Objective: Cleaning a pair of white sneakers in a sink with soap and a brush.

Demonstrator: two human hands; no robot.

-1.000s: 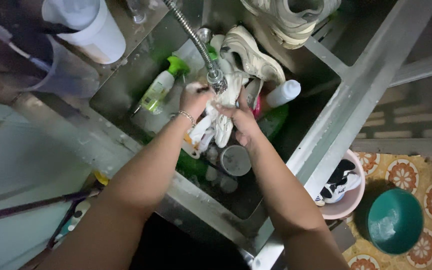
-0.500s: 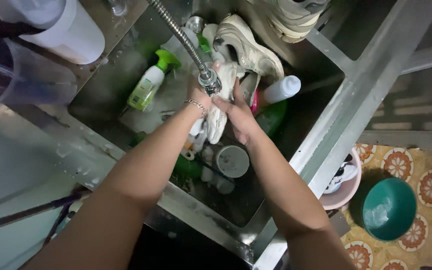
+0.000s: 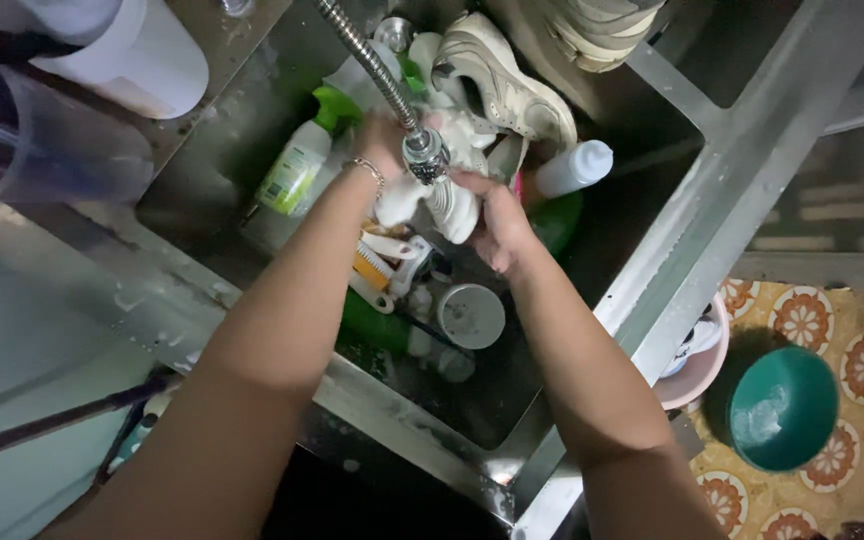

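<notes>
white cloth clasped between both hands

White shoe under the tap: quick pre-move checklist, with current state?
1. Both hands on the white shoe: ok. Left hand and right hand grip it from either side.
2. Shoe under the tap head: ok, directly below it.
3. Water running: cannot tell, no stream visible.
4. Room in the sink below the hands: not ok. A brush, a round lid and a green spray bottle crowd it.
5. Second shoe out of the way: ok, leaning at the back of the sink.
</notes>
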